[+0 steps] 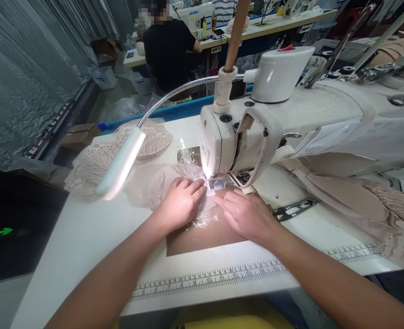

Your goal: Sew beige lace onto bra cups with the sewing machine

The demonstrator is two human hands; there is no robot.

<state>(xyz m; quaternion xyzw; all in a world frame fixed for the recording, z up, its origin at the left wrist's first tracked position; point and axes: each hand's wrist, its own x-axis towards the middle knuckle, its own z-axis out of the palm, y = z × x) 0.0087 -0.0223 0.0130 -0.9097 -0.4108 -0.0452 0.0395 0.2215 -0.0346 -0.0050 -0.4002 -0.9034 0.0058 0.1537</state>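
Note:
My left hand point(181, 201) lies flat, fingers together and stretched, pressing a pale lace piece point(161, 183) onto the table just left of the needle. My right hand point(245, 212) rests flat beside it, fingers extended toward the presser foot point(217, 183) of the white sewing machine point(257, 132). Both hands hold the lace down on a brown plate point(202, 237) set in the white table point(85, 237).
A gooseneck lamp point(119, 164) hangs over the table's left part, above a heap of lace pieces point(95, 160). More beige fabric point(369, 201) lies to the right under the machine arm. Snips point(294, 209) lie near my right hand. A person in black sits at another machine behind.

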